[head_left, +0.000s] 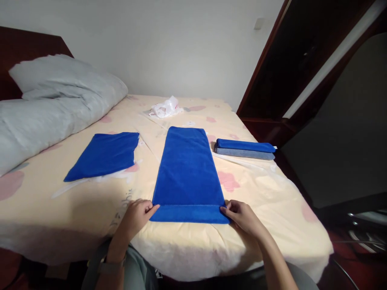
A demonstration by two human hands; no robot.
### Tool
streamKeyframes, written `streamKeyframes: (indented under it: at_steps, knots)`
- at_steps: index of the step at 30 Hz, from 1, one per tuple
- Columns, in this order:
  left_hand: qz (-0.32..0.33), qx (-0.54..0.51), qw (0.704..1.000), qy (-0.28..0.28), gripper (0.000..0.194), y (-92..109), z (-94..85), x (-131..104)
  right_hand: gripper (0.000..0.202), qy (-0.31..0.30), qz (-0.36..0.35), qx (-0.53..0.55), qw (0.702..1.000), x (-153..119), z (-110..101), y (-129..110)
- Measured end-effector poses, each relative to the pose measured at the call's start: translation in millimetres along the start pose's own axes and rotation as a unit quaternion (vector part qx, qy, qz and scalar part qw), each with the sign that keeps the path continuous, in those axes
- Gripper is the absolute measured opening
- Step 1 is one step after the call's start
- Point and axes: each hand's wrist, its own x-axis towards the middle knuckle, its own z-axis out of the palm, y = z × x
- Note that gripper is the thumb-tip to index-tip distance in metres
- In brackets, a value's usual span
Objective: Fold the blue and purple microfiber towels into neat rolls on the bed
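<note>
Between the two hands, pinched at its folded near edge by left fingers [152, 209] and right fingers [227, 210], blue towel [188, 169] lies flat, long axis running straight away from the fingertips, both hands about equally near, one per corner.

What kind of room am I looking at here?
Most likely a bedroom: there is a wide bed with a patterned sheet, a bulky grey quilt heaped on it, and a dark headboard against the wall.
</note>
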Motion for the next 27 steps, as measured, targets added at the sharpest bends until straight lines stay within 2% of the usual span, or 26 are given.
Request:
streamKeyframes:
  at_steps: [2, 4, 7, 9, 16, 27]
  knots:
    - [-0.008, 0.013, 1.000, 0.000, 0.046, 0.4, -1.3, 0.2, 0.041, -0.011, 0.000, 0.027, 1.000, 1.1, -1.3, -2.7]
    - [-0.014, 0.016, 1.000, -0.011, 0.045, 0.4, -3.8, 0.3, 0.041, -0.049, 0.017, 0.049, 0.997, 3.6, -5.6, -9.2]
    - [-0.008, 0.010, 0.999, -0.033, 0.043, -2.2, -6.4, -0.1, 0.040, -0.130, 0.048, 0.019, 0.990, 8.9, -15.4, -21.3]
    - [-0.002, 0.009, 0.999, -0.038, 0.042, -4.7, -6.2, -1.0, 0.039, -0.162, 0.051, -0.004, 0.985, 11.4, -19.9, -26.0]
    - [0.009, -0.003, 1.000, -0.023, 0.039, -5.1, -4.8, -2.2, 0.042, -0.144, 0.029, 0.084, 0.986, 8.2, -16.6, -14.1]
    - [-0.004, 0.029, 0.998, -0.051, 0.042, -13.6, -2.4, 1.2, 0.040, -0.147, 0.029, 0.088, 0.985, 10.2, -21.0, -11.0]
